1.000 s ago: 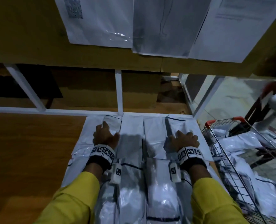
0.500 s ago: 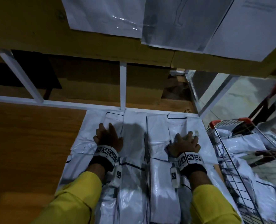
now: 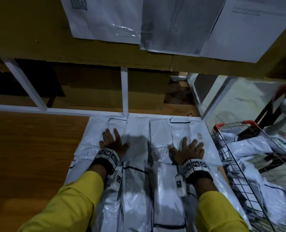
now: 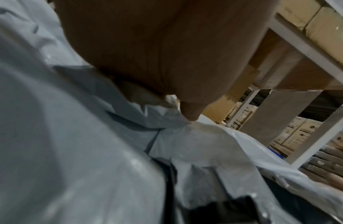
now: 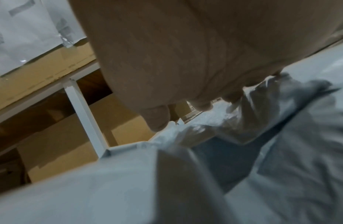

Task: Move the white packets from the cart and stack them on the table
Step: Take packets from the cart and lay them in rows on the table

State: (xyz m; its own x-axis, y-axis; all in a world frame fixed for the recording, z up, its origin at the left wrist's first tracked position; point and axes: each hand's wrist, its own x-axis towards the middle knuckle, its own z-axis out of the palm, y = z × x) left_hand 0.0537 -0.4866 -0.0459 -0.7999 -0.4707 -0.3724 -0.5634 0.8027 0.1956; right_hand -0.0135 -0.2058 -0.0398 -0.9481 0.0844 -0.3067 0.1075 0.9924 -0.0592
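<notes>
where hands (image 3: 150,146) press, crinkled glossy packets (image 3: 137,164)

Warehouse or packing room: white metal racking (image 3: 124,91) holding cardboard boxes (image 3: 145,87), printed sheets (image 3: 105,17) taped above, wire cart (image 3: 249,173) of white packets (image 3: 249,146) at right, stacked cartons (image 4: 293,134) beyond.

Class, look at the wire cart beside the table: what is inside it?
The cart holds a heap of white packets. Whatever lies beneath that heap is covered; its lower end runs out of the picture.
</notes>
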